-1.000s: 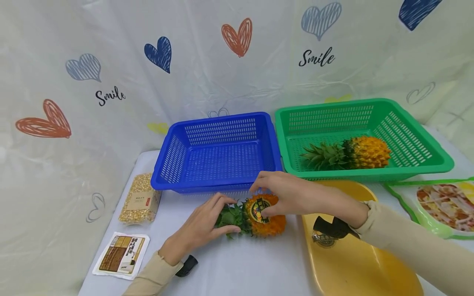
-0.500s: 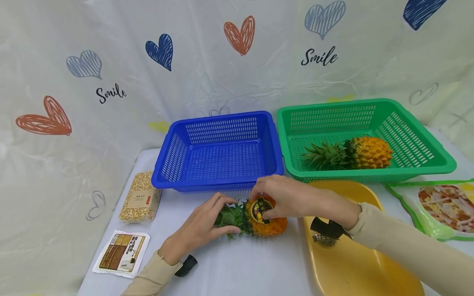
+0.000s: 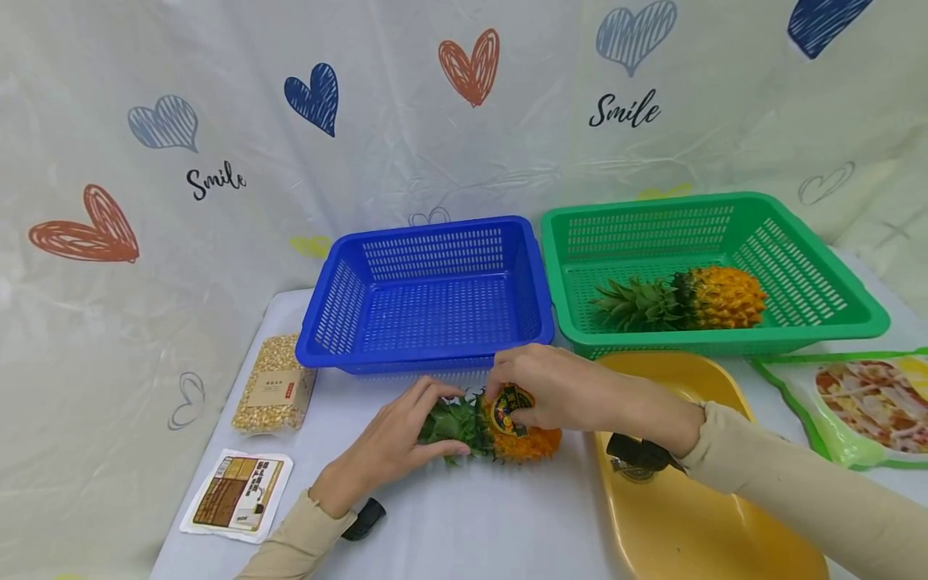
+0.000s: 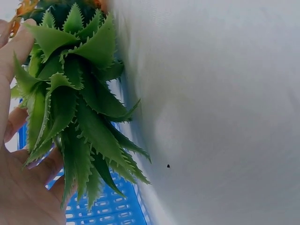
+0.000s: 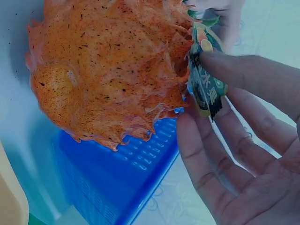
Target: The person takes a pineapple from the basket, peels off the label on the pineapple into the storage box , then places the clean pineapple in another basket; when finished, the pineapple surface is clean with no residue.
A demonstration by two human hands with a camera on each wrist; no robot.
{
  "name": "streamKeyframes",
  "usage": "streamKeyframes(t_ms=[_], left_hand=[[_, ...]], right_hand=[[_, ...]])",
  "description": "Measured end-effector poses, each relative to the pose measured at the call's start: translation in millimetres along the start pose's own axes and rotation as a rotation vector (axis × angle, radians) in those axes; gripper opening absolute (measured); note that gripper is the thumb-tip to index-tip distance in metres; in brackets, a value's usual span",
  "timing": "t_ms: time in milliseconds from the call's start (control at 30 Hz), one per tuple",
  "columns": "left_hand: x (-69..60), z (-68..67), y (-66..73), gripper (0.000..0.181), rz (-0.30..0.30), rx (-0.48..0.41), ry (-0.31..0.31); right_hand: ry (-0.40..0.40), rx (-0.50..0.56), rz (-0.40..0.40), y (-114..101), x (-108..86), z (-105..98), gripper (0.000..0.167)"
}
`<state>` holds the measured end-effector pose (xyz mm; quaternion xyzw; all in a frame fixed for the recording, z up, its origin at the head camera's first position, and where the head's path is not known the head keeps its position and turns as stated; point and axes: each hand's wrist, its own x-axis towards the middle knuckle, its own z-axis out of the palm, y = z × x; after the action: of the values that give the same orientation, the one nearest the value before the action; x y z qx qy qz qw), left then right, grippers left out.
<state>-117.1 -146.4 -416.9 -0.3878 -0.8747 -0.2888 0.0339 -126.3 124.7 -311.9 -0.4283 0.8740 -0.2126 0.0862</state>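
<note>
A small pineapple (image 3: 532, 446) with an orange body lies on the white tabletop in the head view, its crown to the left. My left hand (image 3: 387, 443) holds the green crown between thumb and fingers; its toothed leaves (image 4: 79, 108) fill much of the left wrist view. On the body is a round dark-and-gold fruit sticker (image 3: 506, 411), pinched by my right hand (image 3: 558, 391) between thumb and fingers. The right wrist view has the sticker (image 5: 206, 89) side-on, partly lifted from the fruit's skin. The fingertips hide some of it.
Behind my hands stands a blue basket (image 3: 428, 360). To its right, a green basket (image 3: 725, 341) holds another pineapple (image 3: 728, 298). A yellow tray (image 3: 696, 524) lies under my right forearm. Bagged corn kernels (image 3: 271, 399), a flat packet (image 3: 235, 495) and a green-edged bag (image 3: 870, 403) lie around.
My right hand has dropped slightly, and its fingers cover more of the sticker. The left hand and the pineapple have stayed in place.
</note>
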Motion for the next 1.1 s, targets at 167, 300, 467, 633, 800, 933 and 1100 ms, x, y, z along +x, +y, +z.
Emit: streamKeyframes(t_ms=[167,300,467,633,800,933,1100], left_hand=[[-0.7,0.2,-0.5,0.064,0.002,0.002,0.004],[-1.2,0.9,-1.3,0.064,-0.004,0.004,0.003],[-1.6,1.0,-0.8,0.064,-0.016,0.002,0.0],[-1.8,0.0,-0.1,0.064,-0.014,0.006,-0.004],[-1.4,-0.6,1.1,0.062,-0.011,0.011,-0.01],[-1.4,-1.3,2.4,0.061,-0.007,0.027,-0.016],[-1.4,-1.8,2.7,0.062,0.027,0.071,0.006]], right_hand=[[0.035,0.008,-0.049,-1,-2.2,-1,0.021],[0.058,0.063,-0.089,-4,-6.8,-5,0.02],[0.083,0.181,-0.117,-6,-20.3,-15,0.021],[0.132,0.231,-0.108,1,-43.8,-28,0.023],[0.19,0.241,-0.079,24,-73.7,-36,0.024],[0.194,0.224,-0.021,45,-98.9,-42,0.028],[0.176,0.194,0.096,66,-124.8,-46,0.031]])
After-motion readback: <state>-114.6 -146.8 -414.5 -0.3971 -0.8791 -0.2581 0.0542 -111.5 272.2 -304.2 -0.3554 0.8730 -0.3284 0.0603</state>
